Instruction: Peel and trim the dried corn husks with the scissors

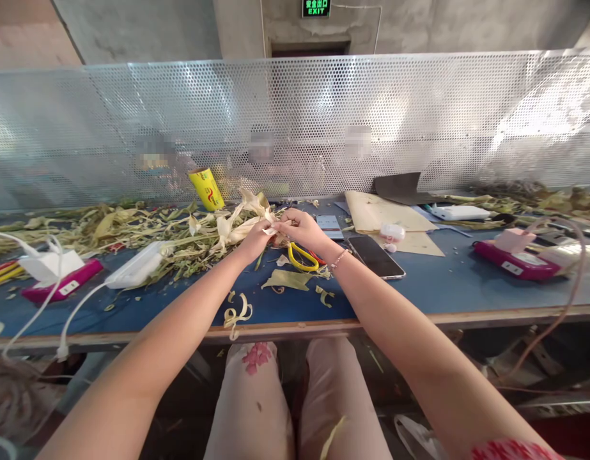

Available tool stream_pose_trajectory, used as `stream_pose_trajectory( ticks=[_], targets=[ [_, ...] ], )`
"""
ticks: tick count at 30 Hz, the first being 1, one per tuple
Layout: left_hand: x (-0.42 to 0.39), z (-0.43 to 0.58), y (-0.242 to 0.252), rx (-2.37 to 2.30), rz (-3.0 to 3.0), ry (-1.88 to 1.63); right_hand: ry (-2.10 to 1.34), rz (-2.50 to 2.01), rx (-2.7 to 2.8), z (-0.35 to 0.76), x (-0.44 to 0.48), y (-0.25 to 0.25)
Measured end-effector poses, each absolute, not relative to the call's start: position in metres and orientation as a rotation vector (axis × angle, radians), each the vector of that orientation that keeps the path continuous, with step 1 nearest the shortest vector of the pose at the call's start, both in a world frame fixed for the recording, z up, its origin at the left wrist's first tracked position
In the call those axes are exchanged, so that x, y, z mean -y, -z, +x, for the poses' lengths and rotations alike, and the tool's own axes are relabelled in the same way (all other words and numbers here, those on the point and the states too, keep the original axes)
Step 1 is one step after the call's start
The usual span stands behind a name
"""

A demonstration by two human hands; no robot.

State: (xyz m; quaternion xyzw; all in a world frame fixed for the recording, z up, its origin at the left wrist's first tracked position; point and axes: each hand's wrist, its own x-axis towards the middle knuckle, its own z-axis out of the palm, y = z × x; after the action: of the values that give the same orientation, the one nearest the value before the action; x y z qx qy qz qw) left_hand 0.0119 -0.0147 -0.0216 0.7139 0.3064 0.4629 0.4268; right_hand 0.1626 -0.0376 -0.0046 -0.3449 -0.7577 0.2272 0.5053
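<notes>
My left hand (257, 241) and my right hand (302, 231) meet above the middle of the blue table. Both are closed, fingertips pinched together on a pale dried corn husk (270, 230). Its ends are partly hidden by my fingers. More pale husks (237, 223) bunch just behind and left of my left hand. Scissors with yellow handles (303, 257) lie under my right wrist. A flat piece of greenish husk (289, 279) and curled husk scraps (237, 313) rest nearer the front edge.
Dried leaves (103, 223) cover the left of the blue table (419, 294). A yellow tube (207, 189) stands tilted near the perforated metal screen (295, 121). A phone (375, 257), earbud case (393, 232), brown paper (385, 212), white power strip (136, 264) and magenta boxes (515, 260) lie around.
</notes>
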Motion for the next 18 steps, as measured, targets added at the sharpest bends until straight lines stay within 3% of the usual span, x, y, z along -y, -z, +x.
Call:
stream_pose_trajectory(
  ticks=[12, 18],
  targets=[
    [0.025, 0.019, 0.014, -0.745, 1.508, -1.207, -0.380, -0.869, 1.903, 0.161, 0.036, 0.006],
    [0.025, 0.019, 0.013, -0.644, 1.463, -1.208, -0.541, -0.913, 1.710, 0.159, 0.024, 0.015]
  ],
)
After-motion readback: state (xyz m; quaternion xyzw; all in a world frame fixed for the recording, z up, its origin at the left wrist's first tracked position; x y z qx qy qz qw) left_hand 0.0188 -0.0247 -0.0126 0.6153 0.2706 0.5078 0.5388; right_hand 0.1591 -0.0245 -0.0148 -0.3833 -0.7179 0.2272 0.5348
